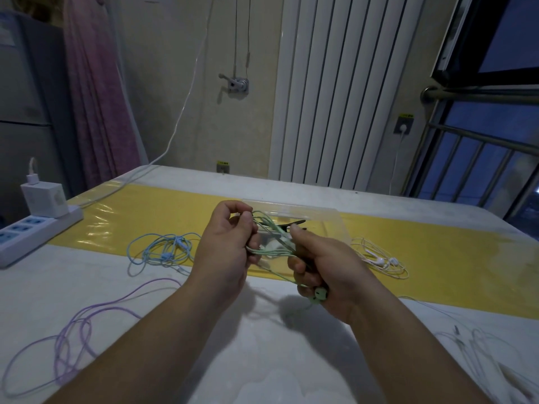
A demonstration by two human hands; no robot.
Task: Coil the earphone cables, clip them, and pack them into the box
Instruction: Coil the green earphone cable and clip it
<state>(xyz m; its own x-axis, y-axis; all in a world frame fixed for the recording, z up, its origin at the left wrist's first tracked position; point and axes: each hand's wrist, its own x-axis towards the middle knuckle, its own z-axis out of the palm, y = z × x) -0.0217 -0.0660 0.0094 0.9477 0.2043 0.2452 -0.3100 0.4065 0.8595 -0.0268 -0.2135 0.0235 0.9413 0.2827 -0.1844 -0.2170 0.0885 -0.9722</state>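
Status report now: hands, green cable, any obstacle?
Left hand grips green cable coil. Right hand holds black clip at it. Clear box behind, nothing blocking.

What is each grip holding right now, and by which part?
Left grip pinches the green earphone cable by its bunched loops. Right grip holds the black clip by its rear end, plus the cable's earbud end.

Five earphone cables (271, 252) (163, 252) (73, 330) (382, 260) (478, 345), one box (331, 227), one clip (293, 223)

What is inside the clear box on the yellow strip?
The clear box seems to hold something white; what it is, I cannot tell. The left hand, right hand and green cable cover most of the inside.
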